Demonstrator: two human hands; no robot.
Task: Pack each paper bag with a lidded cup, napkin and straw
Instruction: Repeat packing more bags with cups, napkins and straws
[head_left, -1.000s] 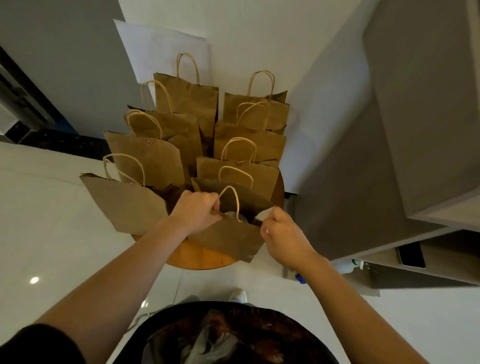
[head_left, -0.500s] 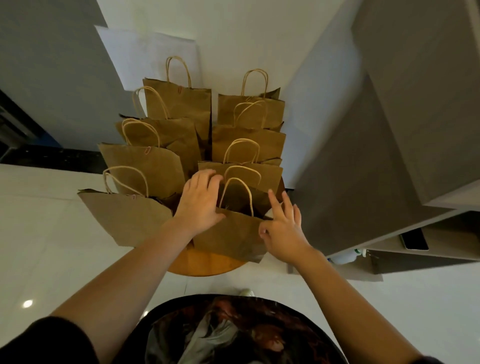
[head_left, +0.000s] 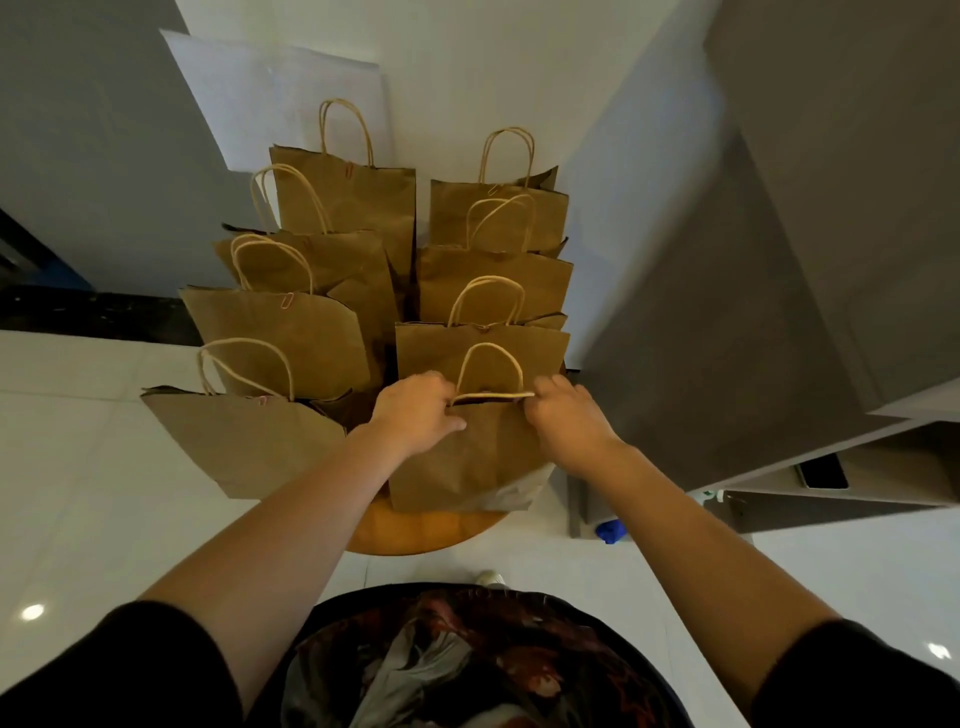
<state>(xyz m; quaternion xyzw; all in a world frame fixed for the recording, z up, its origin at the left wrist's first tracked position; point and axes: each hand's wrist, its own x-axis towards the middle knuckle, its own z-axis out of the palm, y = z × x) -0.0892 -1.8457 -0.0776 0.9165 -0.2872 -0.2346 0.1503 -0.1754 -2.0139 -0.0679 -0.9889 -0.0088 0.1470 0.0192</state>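
- The nearest brown paper bag with a twisted paper handle (head_left: 470, 457) stands at the near edge of the round wooden table (head_left: 415, 532), at 6 o'clock of the group of bags.
- The left hand (head_left: 415, 413) grips the top edge of this bag at its 9 o'clock side; the fingers are curled over the rim and the thumb lies on the front face.
- The right hand (head_left: 566, 415) grips the same top edge at the 3 o'clock side, fingers also curled over the rim.
- Between the two hands the near handle (head_left: 493, 396) lies flat along the rim, and the far handle (head_left: 491, 364) stands upright.
- The mouth of the bag is pressed closed, so I cannot tell what is inside.
- Seven other brown paper bags (head_left: 291, 332) stand in two rows from 9 o'clock to 12 o'clock behind it, close together.
- At 3 o'clock of the table stands a grey cabinet (head_left: 727, 291).
- A small blue object (head_left: 612, 531) lies on the white floor (head_left: 78, 467) at 4 o'clock.
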